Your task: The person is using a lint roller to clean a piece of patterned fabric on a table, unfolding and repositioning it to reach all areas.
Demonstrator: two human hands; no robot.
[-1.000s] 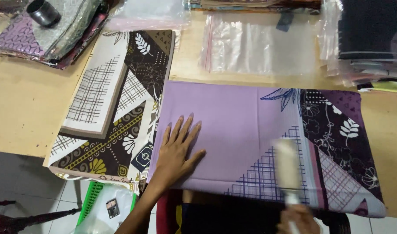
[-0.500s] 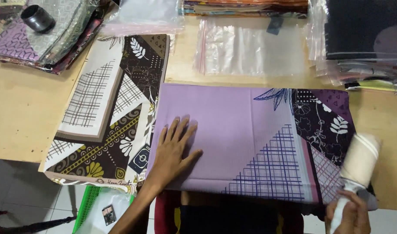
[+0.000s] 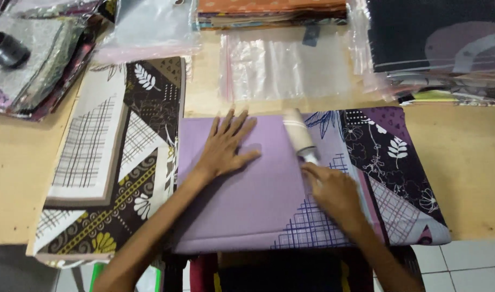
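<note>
Left hand [image 3: 226,146]: fingers [image 3: 238,123] spread wide and extended, palm down, pressed flat on the plain lilac area of the folded purple cloth [image 3: 247,200]. It grips nothing.

Right hand [image 3: 334,192]: fingers curled closed around the handle of a lint roller [image 3: 300,136]. The pale roller head points away from the person and rests on the purple cloth near its far edge, just right of the left hand's fingertips.

The purple cloth lies folded flat at the near edge of the wooden surface [image 3: 469,162], directly in front of the person. Its left part is plain lilac; its right part carries a grid pattern and a dark panel with white leaves and flowers.

Just beside it on the left lies a brown patterned cloth [image 3: 112,162], folded, with cream grid panels and leaf motifs; the two cloths touch or nearly touch along their edges.

Beyond the purple cloth lies a clear plastic bag [image 3: 285,67], flat on the surface. Behind that is a stack of folded fabrics [image 3: 269,12]. At far right are bagged dark fabrics [image 3: 436,43]. At far left, a black cylindrical object [image 3: 7,50] rests on more bagged fabrics.

Nothing stands between either hand and the cloth.
</note>
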